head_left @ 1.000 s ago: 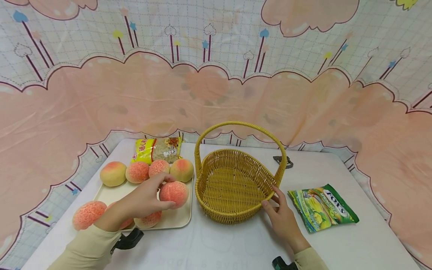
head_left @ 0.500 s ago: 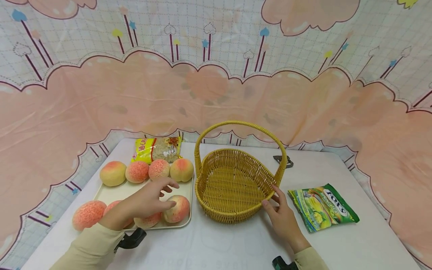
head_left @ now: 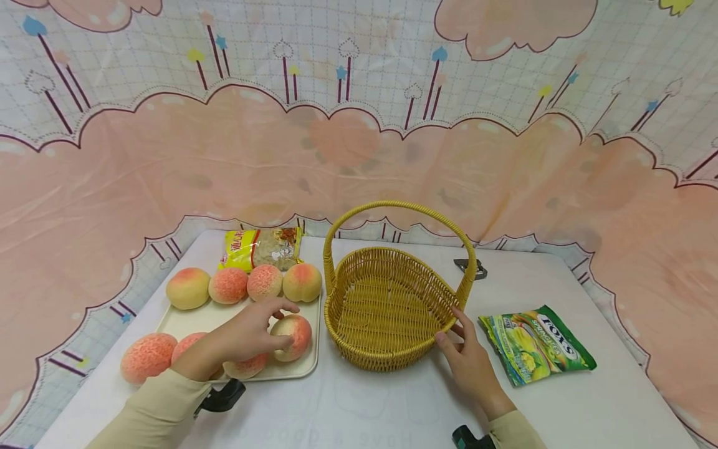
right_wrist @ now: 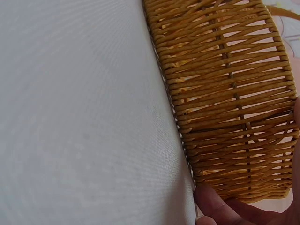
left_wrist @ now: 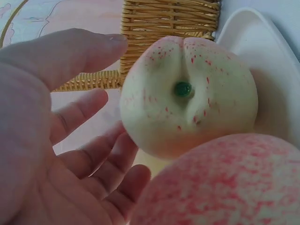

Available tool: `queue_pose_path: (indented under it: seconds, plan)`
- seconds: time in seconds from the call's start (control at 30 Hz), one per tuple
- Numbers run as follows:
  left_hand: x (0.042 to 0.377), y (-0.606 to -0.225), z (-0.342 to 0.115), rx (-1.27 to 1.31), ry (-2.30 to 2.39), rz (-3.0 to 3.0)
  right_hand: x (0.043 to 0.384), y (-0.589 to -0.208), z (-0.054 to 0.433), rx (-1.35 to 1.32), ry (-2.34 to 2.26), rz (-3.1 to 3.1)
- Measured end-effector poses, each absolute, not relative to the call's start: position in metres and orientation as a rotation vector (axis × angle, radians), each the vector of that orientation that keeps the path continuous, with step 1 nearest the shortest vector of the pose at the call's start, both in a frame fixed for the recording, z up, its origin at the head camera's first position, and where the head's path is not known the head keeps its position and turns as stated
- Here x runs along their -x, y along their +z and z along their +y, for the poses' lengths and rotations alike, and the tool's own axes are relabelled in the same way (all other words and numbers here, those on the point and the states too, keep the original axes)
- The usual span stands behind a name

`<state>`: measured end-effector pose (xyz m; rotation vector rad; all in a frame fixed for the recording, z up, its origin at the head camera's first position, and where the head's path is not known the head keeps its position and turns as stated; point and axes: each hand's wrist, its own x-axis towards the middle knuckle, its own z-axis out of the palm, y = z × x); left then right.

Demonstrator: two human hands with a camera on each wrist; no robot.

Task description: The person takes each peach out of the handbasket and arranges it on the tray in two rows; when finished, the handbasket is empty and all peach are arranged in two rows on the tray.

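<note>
My left hand (head_left: 247,333) is over the tray (head_left: 210,315), its thumb and fingers spread around a peach (head_left: 293,337). In the left wrist view this peach shows a pale base with a green dot, fingertips right at its side and the thumb apart from it. A pink-speckled peach (left_wrist: 229,187) fills the front of that view. My right hand (head_left: 471,365) grips the side of the yellow wicker basket (head_left: 387,362), thumb and fingertips at its rim. In the right wrist view, fingers also show low on the woven wall (right_wrist: 229,103).
A row of peach-like fruits (head_left: 227,286) lines the tray's back; more lie along its front, partly behind the left arm. A yellow snack bag (head_left: 262,249) lies behind them. Right of the basket are a green FOX'S candy bag (head_left: 538,346) and a dark hair clip (head_left: 471,269).
The peach by my left hand first dropped from between the fingers towards the tray's front, turning over, then shifted slightly back. The left fingers spread. My right hand and the basket stayed in place.
</note>
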<state>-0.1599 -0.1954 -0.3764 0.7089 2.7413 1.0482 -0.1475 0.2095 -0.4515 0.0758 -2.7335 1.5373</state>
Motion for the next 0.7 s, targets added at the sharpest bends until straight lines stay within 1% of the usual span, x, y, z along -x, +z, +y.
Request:
queue_pose_path:
  seconds: [0.3,0.7]
  plan:
    - [0.163,-0.385,-0.191,-0.689,1.02,2.783,0.145,-0.45,0.209,-0.09,1.527,-2.729]
    - [0.165,-0.388,-0.186,-0.557,0.995,2.744,0.148,-0.451,0.209,-0.062,1.524,-2.749]
